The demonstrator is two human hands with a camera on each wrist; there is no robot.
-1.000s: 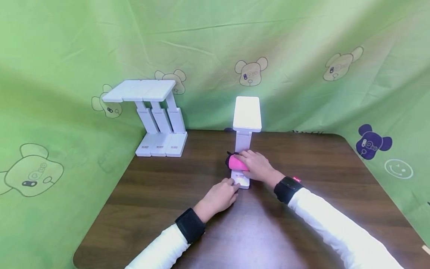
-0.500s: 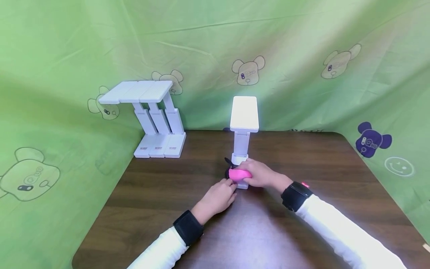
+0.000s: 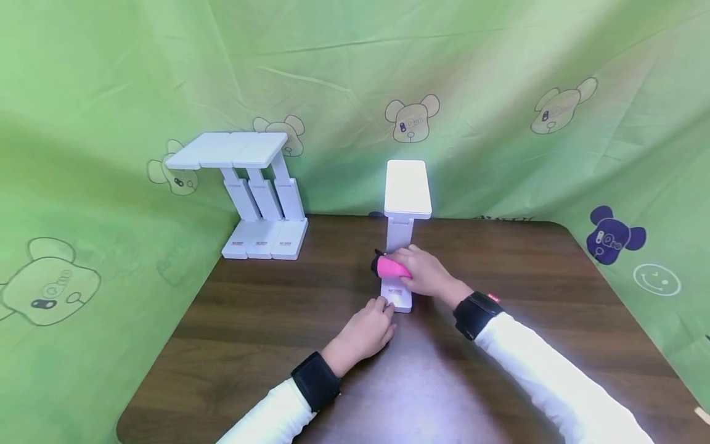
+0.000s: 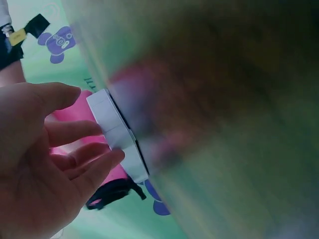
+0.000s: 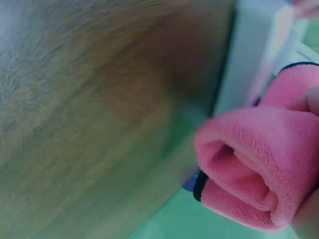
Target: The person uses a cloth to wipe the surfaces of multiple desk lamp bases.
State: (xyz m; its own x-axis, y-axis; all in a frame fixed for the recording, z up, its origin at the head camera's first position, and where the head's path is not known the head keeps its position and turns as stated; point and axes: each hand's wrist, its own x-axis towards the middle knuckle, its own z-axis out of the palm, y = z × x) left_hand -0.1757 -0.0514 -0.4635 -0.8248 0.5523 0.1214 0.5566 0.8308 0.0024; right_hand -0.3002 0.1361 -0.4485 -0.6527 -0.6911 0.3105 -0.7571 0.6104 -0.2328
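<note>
A white desk lamp [image 3: 407, 188] stands upright at the middle of the table, its head bright and its flat base [image 3: 395, 301] toward me. My right hand [image 3: 426, 271] grips a folded pink cloth [image 3: 392, 267] with dark edging against the base, behind its printed label. The cloth's fuzzy, rolled fold [image 5: 249, 164] fills the right of the right wrist view. With fairly straight fingers, my left hand [image 3: 366, 328] touches the base's front left corner. In the left wrist view, those fingers [image 4: 99, 167] meet the white base edge [image 4: 119, 137].
Three similar white lamps [image 3: 261, 237] stand side by side at the back left. A green printed curtain [image 3: 333, 74] hangs behind and around the brown wooden table [image 3: 233, 345].
The right hand slid the cloth toward me along the base, then back toward the lamp's stem. The left hand stays at the base's front corner. The lamps keep their places.
</note>
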